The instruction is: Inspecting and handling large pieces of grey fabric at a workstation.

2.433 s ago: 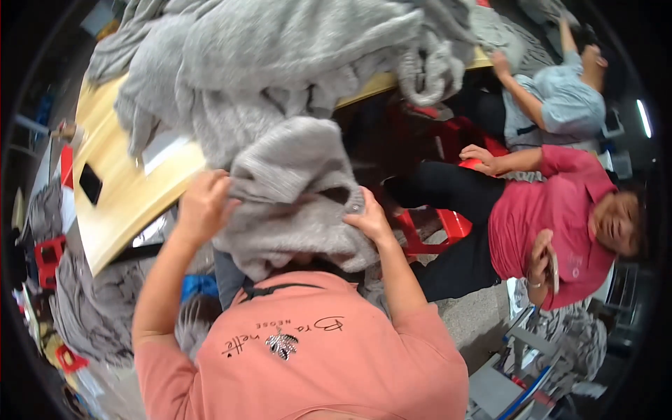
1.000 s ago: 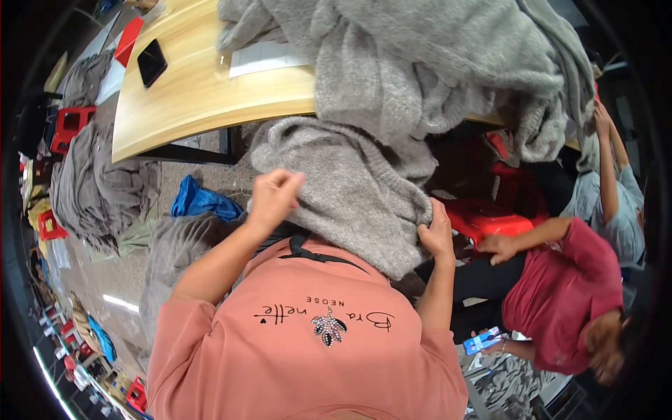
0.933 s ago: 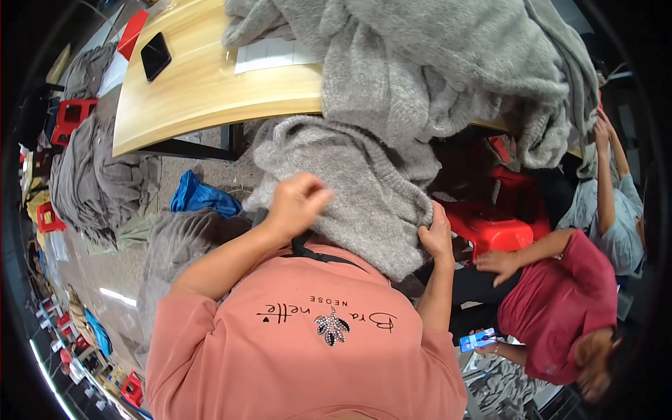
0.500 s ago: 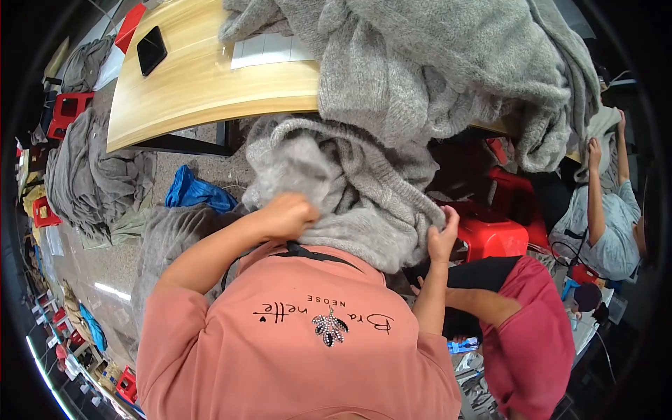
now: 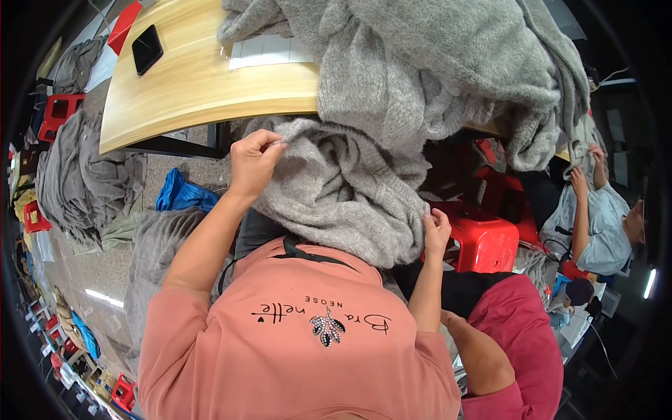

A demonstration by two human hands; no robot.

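Observation:
A fluffy grey knitted garment (image 5: 329, 217) lies bunched across my lap, its ribbed folds reaching up to the table edge. My left hand (image 5: 253, 162) pinches the garment's far left rim, thumb and forefinger pressed together. At the garment's right side, my right hand (image 5: 435, 234) has its thumb and fingers closed on the knit edge. Several more grey knits (image 5: 448, 63) are heaped on the table in front of me and hang over its near edge. The garment's underside is hidden from view.
The wooden table (image 5: 210, 91) bears a black phone (image 5: 147, 50) and a white paper sheet (image 5: 269, 52). A red stool (image 5: 485, 241) stands to my right, beside a person in a dark pink top (image 5: 528, 343). Grey knits (image 5: 87, 175) and a blue cloth (image 5: 183, 190) lie on the left.
My left hand has moved forward and left from near my waist to the garment's far rim. My right hand stays at the right edge. The neighbour's arm has shifted back.

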